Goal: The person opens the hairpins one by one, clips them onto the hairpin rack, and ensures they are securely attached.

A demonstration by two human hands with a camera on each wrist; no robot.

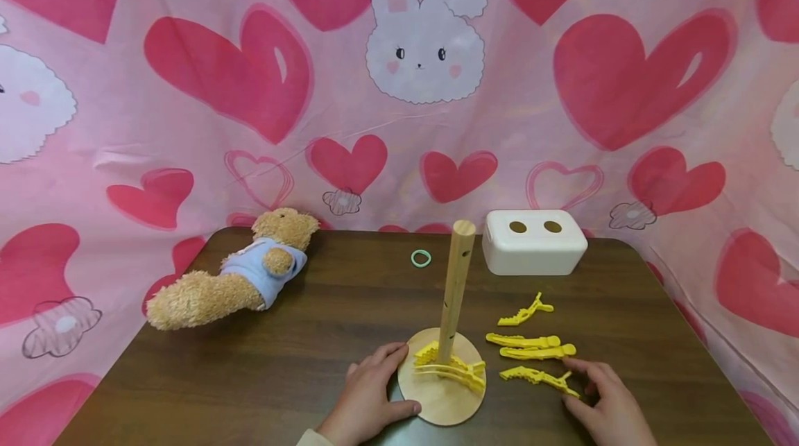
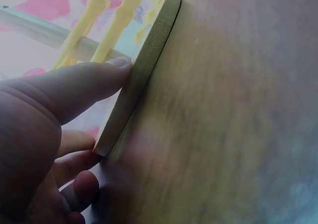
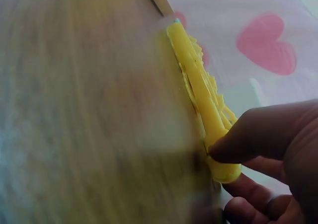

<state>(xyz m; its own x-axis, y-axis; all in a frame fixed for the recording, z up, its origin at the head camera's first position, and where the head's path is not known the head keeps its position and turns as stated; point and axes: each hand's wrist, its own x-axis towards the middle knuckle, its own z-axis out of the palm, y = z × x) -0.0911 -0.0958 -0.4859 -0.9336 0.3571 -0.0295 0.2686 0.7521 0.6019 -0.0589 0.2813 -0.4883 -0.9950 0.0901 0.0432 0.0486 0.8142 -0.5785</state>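
head: above, farther, facing forward-down | wrists: close, tilted, along tabletop (image 1: pixel 349 293) | head+left share round base (image 1: pixel 446 410)

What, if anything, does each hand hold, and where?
Left hand: the wooden base, by its rim. Right hand: at the handle end of its nearest yellow clip; grip unclear.

A dark brown wood-grain table (image 1: pixel 362 300) carries a tan plush bear (image 1: pixel 265 271) in light blue, a mint-green ring (image 1: pixel 421 266), a white two-holed box (image 1: pixel 535 256), four yellow plastic clips (image 1: pixel 538 354) and a round-based wooden stand (image 1: pixel 454 293).
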